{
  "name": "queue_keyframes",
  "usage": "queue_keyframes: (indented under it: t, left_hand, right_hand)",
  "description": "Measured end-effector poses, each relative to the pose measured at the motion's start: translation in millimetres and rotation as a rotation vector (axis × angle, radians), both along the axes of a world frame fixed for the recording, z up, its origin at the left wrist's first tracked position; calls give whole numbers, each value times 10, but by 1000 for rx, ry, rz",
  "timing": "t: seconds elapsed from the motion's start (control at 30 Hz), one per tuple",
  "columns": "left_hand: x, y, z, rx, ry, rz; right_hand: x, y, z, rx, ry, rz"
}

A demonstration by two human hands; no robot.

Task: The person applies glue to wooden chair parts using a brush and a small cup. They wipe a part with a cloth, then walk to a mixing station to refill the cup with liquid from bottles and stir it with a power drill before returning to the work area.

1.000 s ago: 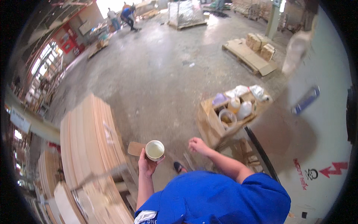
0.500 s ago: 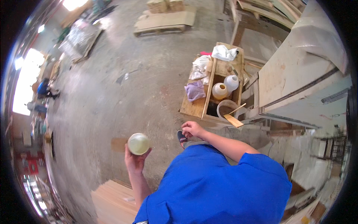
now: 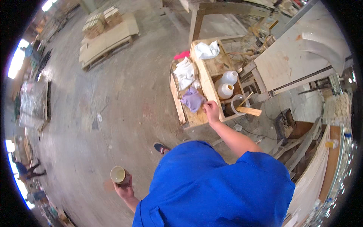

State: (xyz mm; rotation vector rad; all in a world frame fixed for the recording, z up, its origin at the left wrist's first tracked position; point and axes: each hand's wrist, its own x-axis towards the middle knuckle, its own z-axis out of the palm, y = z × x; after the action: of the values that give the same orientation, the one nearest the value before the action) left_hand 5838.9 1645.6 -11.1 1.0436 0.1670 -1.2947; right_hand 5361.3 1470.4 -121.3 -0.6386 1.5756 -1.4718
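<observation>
My left hand (image 3: 125,190) is wrapped round a cup (image 3: 118,174) with a pale inside, held out over the floor at my left. Its open top faces up, and I cannot tell how much is in it. My right hand (image 3: 211,111) reaches to a wooden tray box (image 3: 206,81), with its fingers closed at the right edge of a purple cloth (image 3: 193,100). The fingertips seem to pinch a corner of that cloth. Beyond it lie a white rag (image 3: 185,72) and, further up the box, a second white cloth (image 3: 207,50).
Two plastic bottles, a white bottle (image 3: 229,77) and a yellowish bottle (image 3: 225,90), stand in the box's right compartment. Beside them is a clear tub (image 3: 239,103) with a wooden stick (image 3: 249,111) across it. A pallet (image 3: 107,47) with stacked boards lies far left.
My right hand has moved forward from beside my body to the purple cloth. My left hand and its cup are lower and further left. The view has turned and the box is nearer.
</observation>
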Motion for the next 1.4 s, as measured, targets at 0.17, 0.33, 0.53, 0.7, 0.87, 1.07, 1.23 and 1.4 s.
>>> queue_keyframes:
  t: [0.17,0.33,0.53,0.7,0.87,1.07,1.23,1.4]
  left_hand:
    - [648,-1512,6,-15,-100,-255]
    - [379,-3024,117,-99,-19,-634]
    - [-512,-4240,105,-180,-12,-1044]
    - [-1143,-4846,152,-88,-46,-1195]
    - [-1519,-5444,132,-107,-61,-1392]
    - [-2189,-6113,56,-227,-118,-1675]
    - [-2978,-6522,290,-299,-41,-1914]
    - [-3425,-7028,323,-111,113,-2039]
  right_hand:
    - [-45,-78,58,79,538,-502]
    - [-143,-295,79,143,647,-811]
    - [-165,-689,160,305,750,-999]
    - [-247,-857,211,420,795,-1035]
    - [-254,-987,408,537,767,-1096]
    - [-180,-996,665,509,715,-1087]
    - [-193,-688,1327,-27,766,-1247]
    - [259,-961,3147,-679,1071,-1606]
